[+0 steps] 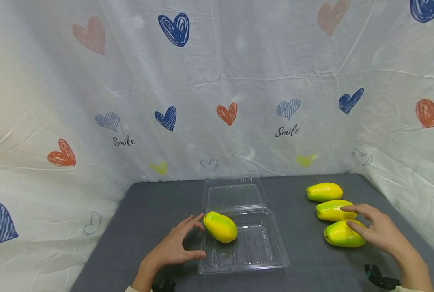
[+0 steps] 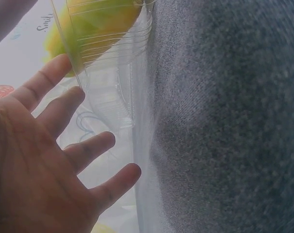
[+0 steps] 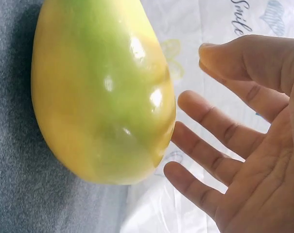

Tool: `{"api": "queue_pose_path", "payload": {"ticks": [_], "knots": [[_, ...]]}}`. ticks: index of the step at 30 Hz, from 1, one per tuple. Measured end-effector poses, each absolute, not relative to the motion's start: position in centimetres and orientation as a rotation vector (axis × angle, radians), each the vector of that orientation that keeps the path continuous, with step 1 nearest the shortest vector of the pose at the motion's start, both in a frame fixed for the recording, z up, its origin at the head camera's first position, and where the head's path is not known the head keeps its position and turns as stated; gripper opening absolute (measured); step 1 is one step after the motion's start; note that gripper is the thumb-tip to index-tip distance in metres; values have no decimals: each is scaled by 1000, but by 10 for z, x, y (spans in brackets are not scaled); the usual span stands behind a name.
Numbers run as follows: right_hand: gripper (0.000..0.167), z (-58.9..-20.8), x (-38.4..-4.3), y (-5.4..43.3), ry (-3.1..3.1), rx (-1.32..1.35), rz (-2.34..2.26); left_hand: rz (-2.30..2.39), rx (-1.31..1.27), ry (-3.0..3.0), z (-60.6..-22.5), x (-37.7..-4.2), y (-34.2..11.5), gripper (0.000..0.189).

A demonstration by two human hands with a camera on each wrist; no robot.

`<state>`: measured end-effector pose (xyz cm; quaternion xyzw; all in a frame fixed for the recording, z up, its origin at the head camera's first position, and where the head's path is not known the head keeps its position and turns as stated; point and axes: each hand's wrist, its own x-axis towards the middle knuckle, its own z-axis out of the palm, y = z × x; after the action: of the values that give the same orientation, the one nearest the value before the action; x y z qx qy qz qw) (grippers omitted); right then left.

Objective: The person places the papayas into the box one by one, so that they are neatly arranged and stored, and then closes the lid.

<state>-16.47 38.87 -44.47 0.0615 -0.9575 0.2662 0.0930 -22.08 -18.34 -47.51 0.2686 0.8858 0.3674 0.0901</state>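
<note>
Hands (image 1: 173,245) (image 1: 382,232) beside fruits (image 1: 221,228); only head view shows all four.

Left forearm (image 1: 148,268) is slanting up and inward from the bottom edge. Left-hand grip (image 1: 173,245) is standing wide, thumb (image 1: 193,255) pointing inward below; by its wrist view, four nearly straight fingers (image 2: 61,109) are fanning apart. Right forearm (image 1: 412,263) is leaning up and leftward. Right-hand grip (image 1: 383,229) is holding loose, thumb and index finger (image 1: 361,209) pointing left, gap between; remaining fingers are bending gently.
</note>
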Motion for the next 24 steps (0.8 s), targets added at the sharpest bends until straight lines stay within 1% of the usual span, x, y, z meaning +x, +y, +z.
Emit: {"api": "queue_pose_path", "payload": {"ticks": [12,24], "knots": [[34,-448,-165,401,-2892,184,742,1094,797,2630,-474,-220,-183,56],[37,-450,-167,400,-2945,180,765,1086,818,2640,-475,-220,-184,56]]}}
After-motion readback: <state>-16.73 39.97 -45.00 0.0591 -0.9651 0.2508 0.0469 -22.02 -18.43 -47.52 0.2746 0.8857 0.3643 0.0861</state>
